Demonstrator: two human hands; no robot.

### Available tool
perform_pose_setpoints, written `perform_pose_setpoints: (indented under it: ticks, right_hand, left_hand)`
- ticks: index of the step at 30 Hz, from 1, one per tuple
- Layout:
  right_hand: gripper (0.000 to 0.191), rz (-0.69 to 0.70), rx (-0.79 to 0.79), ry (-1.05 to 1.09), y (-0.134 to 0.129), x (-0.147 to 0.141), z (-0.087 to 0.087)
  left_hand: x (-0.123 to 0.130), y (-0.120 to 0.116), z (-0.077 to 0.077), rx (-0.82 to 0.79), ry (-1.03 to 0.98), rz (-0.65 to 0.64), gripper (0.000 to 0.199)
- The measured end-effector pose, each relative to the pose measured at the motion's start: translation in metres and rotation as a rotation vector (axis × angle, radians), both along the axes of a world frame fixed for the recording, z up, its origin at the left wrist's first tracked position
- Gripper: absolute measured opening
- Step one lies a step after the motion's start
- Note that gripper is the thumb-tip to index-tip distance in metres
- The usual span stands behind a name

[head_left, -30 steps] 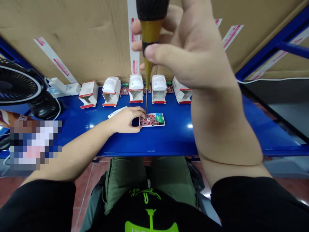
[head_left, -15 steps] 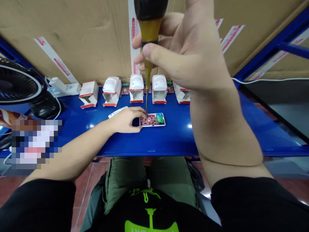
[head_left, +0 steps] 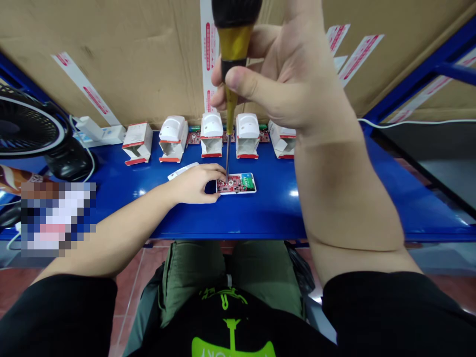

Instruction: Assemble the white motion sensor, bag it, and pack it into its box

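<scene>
My right hand [head_left: 275,74] is wrapped round the yellow and black handle of a screwdriver [head_left: 231,99], held upright. Its metal shaft runs down to the red circuit board [head_left: 233,184], which sits in a white plastic housing [head_left: 243,193] with a green battery-like part [head_left: 248,182] at its right end. With thumb and fingers, my left hand [head_left: 197,184] grips the left end of that housing on the blue table [head_left: 267,213]. Partly behind the left hand lies a white cover [head_left: 182,171]. Whether a screw is under the tip is too small to tell.
Along the back stand several small opened boxes [head_left: 137,144], some with white domed sensor units [head_left: 248,126] on top. Red boards [head_left: 194,137] lie between them. A black fan [head_left: 22,126] and a brown patterned container [head_left: 22,181] are at left. Behind rises a cardboard wall [head_left: 148,59].
The screwdriver's handle and my right hand appear slightly further right. The view has shifted a little; my left hand keeps its hold on the housing.
</scene>
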State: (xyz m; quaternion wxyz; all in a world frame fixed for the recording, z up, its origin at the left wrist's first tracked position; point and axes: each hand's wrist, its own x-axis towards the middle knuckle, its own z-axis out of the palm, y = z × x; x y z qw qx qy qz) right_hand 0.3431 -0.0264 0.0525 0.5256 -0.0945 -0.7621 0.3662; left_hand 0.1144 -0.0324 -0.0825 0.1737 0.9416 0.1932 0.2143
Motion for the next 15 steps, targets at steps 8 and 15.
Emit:
perform_pose_setpoints:
  ticks: [8, 15]
  right_hand:
    - [0.069, -0.003, 0.074, -0.082, 0.003, -0.004, -0.004]
    - [0.009, -0.097, 0.063, 0.071, -0.022, 0.012, 0.014]
  left_hand:
    - [-0.001, 0.002, 0.001, -0.009, -0.011, -0.004, 0.028]
    - [-0.003, 0.001, 0.001, -0.013, 0.001, 0.022, 0.038]
